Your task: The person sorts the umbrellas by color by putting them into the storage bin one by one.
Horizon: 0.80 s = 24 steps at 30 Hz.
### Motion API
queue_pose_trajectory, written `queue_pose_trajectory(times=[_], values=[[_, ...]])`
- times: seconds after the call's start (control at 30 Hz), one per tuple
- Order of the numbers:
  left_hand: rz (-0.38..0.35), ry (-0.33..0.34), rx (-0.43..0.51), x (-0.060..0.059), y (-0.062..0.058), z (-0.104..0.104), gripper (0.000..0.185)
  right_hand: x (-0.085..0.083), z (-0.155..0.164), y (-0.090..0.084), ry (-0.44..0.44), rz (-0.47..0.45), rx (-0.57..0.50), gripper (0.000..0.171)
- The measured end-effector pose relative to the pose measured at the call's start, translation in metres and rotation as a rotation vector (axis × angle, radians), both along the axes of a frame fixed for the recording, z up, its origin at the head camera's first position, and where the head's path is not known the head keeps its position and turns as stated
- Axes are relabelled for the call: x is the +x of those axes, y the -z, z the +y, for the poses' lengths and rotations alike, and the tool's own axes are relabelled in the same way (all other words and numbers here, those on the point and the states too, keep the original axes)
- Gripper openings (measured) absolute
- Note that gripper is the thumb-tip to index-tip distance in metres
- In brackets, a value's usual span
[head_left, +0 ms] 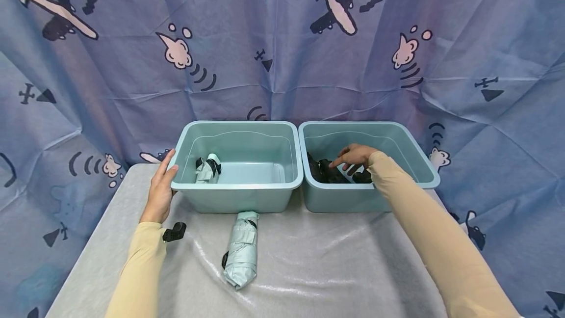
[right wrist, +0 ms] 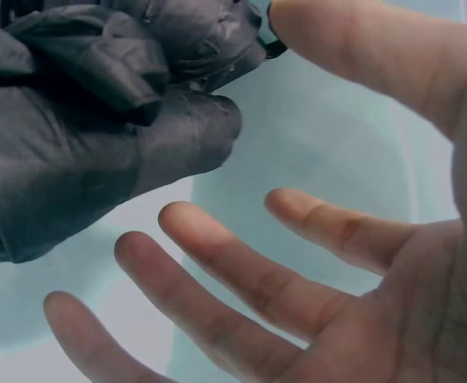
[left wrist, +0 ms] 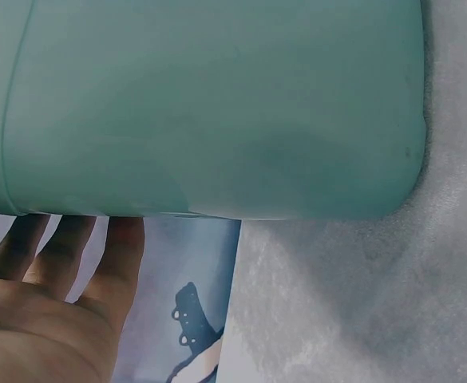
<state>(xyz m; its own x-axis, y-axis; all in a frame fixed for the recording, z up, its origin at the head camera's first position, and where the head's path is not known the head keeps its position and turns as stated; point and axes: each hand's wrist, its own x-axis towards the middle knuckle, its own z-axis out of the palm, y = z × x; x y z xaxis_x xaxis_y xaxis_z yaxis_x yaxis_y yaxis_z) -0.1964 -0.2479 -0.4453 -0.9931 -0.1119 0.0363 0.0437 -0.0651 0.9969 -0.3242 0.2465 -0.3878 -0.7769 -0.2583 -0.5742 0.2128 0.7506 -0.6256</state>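
Observation:
My left hand (head_left: 160, 193) touches the left end of a pale green plastic bin (head_left: 247, 200), its fingers extended along the outer wall, as the left wrist view also shows. Inside that bin lies a folded light green umbrella (head_left: 207, 170). Another folded light green umbrella (head_left: 243, 251) lies on the table in front of it. My right hand (head_left: 355, 155) reaches into a second green bin (head_left: 348, 200), fingers spread and holding nothing. Close to its thumb, in the right wrist view, are dark bundles of cloth that look like folded black umbrellas (right wrist: 97, 152).
The two bins stand side by side at the back of a table with a grey cover (head_left: 326, 259). Behind them hangs a blue curtain (head_left: 273, 38) printed with airplanes. A small black device (head_left: 175, 231) sits at my left wrist.

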Motion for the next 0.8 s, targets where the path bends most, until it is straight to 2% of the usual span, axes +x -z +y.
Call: queue_pose_trajectory(times=[0.33,0.57,0.8], values=[[0.005,0.002,0.011,0.000,0.001,0.000,0.056,0.009,0.002,-0.033,0.001,0.032,0.055,0.087],[0.006,0.004,0.017,0.000,0.001,-0.001,0.056,0.030,0.000,-0.056,0.002,0.094,-0.083,0.086],[0.012,0.005,0.015,0.000,0.001,-0.001,0.057,0.068,-0.008,-0.077,-0.033,0.250,-0.228,0.077]])
